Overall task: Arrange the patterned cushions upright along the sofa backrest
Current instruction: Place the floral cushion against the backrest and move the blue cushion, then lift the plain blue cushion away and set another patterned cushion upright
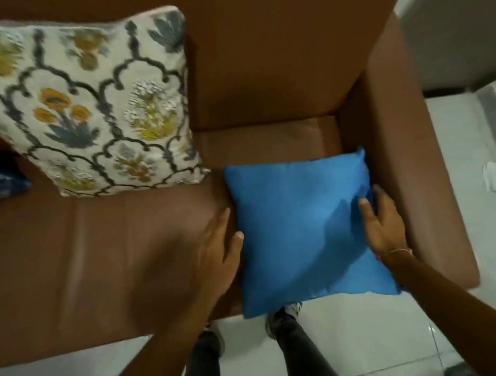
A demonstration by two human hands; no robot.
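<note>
Our left hand point(221, 244) lays straight fingers against the left edge of the plain blue cushion point(301, 234); our right hand point(385, 227) grips its creased right edge. We see it center-right, on the brown sofa point(97, 247).

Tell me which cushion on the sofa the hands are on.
The plain blue cushion at the front of the seat: the left hand touches one side, the right hand grips the other. The floral cushion leans untouched against the backrest.

Wrist of right hand point(385, 227): thin pale thread bracelet point(400, 251).
Legs: slim dark grey trousers point(301, 352).
Feet: dark shoes point(273, 322) with white patches at the toe.
</note>
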